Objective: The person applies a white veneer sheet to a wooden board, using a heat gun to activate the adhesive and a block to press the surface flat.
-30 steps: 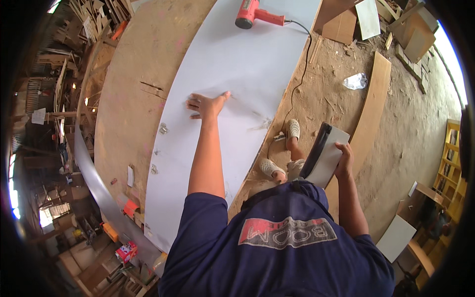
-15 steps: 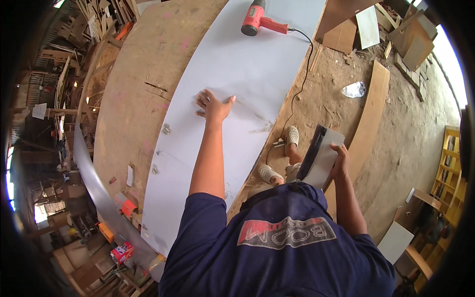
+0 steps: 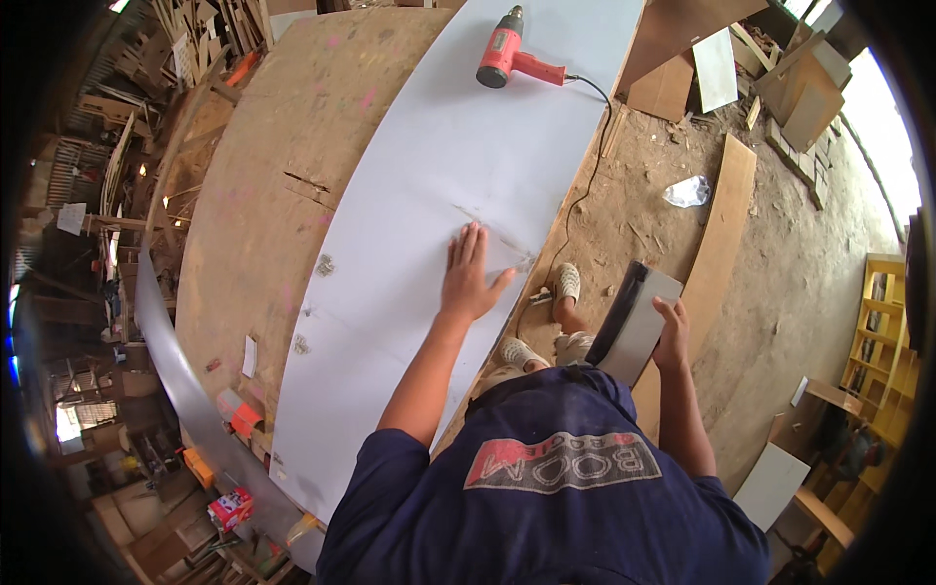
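My left hand (image 3: 472, 278) lies on the pale grey sheet (image 3: 390, 224), palm down, fingers stretched out and together and the thumb apart. Just beyond its fingertips a dark smudged streak crosses the sheet. My right hand (image 3: 671, 336) grips a flat, rectangular grey piece (image 3: 640, 327) with a thick black band along one long side; I cannot tell its exact kind. It is held beside my waist, off the table, my thumb over its face. Farther up the sheet lies a red heat gun (image 3: 517, 64), its black cord trailing off the right edge. Neither hand touches it.
The sheet rests on a stained wooden tabletop (image 3: 263, 166). A shiny curved strip (image 3: 195, 385) runs along the table's left side. To the right, a long board (image 3: 723, 219) and a clear plastic bag (image 3: 687, 191) lie on the dirt floor. A yellow shelf (image 3: 882, 331) stands far right.
My left hand has slid nearer to me and rightward over the sheet, its spread fingers now drawn together. My right hand keeps its hold on the grey piece. The view has shifted slightly.
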`<state>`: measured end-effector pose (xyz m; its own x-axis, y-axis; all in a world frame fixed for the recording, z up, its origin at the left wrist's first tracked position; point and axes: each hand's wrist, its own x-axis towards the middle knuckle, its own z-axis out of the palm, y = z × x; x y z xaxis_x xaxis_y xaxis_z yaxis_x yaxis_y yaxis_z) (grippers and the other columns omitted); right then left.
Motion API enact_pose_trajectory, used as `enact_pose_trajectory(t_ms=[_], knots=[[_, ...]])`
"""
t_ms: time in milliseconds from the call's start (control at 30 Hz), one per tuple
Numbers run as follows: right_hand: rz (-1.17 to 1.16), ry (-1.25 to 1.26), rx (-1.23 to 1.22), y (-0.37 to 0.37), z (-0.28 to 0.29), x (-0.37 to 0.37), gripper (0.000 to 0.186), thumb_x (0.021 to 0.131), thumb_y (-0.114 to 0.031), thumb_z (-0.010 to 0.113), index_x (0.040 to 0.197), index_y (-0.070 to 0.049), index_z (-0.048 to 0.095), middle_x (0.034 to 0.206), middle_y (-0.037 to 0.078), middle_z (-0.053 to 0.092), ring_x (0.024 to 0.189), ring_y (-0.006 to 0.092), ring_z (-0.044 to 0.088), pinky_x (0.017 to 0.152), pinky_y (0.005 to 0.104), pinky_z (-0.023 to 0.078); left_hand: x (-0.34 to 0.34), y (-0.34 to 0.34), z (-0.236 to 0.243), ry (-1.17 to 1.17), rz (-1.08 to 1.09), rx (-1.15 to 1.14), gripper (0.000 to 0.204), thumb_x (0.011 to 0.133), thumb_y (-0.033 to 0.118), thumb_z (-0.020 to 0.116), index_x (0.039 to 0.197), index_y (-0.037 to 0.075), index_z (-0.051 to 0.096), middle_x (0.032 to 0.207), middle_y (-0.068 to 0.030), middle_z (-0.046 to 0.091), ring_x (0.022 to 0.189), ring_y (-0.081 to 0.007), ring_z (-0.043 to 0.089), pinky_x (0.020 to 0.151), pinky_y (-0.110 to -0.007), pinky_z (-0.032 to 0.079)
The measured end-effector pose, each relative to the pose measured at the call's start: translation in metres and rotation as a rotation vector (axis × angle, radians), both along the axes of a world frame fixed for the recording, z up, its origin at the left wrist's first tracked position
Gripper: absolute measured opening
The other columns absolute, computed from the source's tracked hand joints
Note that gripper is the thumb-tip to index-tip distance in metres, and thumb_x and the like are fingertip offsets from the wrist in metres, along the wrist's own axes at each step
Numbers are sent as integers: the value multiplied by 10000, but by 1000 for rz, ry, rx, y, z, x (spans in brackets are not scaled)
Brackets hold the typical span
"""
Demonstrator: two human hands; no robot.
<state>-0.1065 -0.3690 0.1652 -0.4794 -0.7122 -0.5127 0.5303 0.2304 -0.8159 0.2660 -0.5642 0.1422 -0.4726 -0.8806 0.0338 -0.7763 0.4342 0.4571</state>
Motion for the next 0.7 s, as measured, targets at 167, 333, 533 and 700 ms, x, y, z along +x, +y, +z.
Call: enact_pose_trajectory(t_ms=[167,333,533,700], knots=[[351,731,71,-51,59,44,377,1020,-243,777,1283,1,662,1082,105,778,979,195,733,859,357,571,95,-21,-14,15,264,-192,819,1028,476,662,1611,-56,440,1707,-278,382,1613,-424,318,1332,-581,192],[845,1157,165,-155,123,135,329,1028,-284,709,1204,-17,632,1069,253,769,979,480,743,851,532,581,160,-22,-21,-46,466,-236,807,1038,491,634,1606,-49,444,1698,-272,394,1607,-421,327,1329,-573,219],[1119,1502,3,-238,74,213,261,1043,-206,646,1163,-2,537,964,262,746,926,462,745,841,558,585,158,-27,-10,5,541,-233,811,1040,510,633,1609,-35,441,1691,-253,414,1607,-409,334,1328,-560,234],[1176,1481,10,-271,73,241,268,1012,-151,687,1112,15,502,993,285,732,963,474,732,869,544,586,159,-23,-8,6,598,-215,831,1025,532,648,1606,-25,443,1691,-243,417,1607,-403,338,1327,-556,237]])
